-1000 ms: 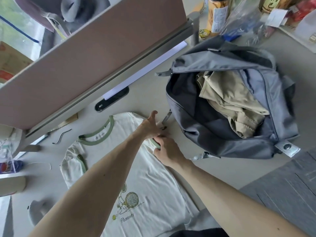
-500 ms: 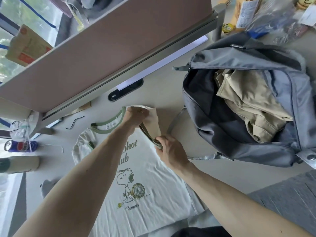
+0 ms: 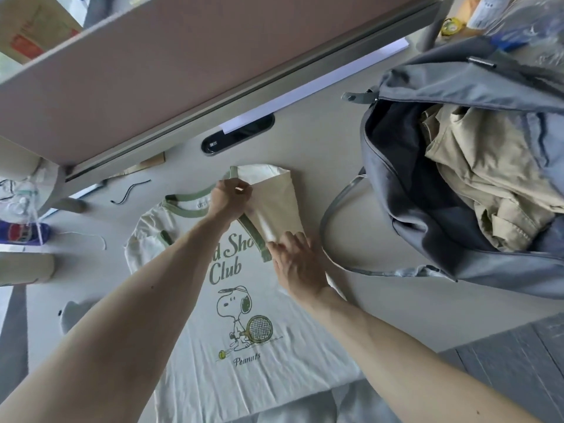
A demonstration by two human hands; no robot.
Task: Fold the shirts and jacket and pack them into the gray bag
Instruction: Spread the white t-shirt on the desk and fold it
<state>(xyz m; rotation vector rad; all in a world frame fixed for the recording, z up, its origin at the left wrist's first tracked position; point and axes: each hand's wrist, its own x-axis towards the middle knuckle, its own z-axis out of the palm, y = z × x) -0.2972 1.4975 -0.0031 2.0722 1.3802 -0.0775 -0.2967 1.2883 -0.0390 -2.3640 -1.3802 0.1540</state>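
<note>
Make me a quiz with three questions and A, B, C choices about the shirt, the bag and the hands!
1. Where is the gray bag?
A. to the right of the shirt
B. to the left of the shirt
C. on top of the shirt

2. What colour is the collar trim on the cream shirt?
A. red
B. green
C. blue

3. How is the sleeve nearest the bag?
A. folded in over the chest
C. stuffed inside the bag
B. spread flat out sideways

Answers:
1 A: the bag lies open on the table at the shirt's right.
2 B: a green band rings the neck.
3 A: the left hand and right hand grip it, turned inward over the print.
</note>
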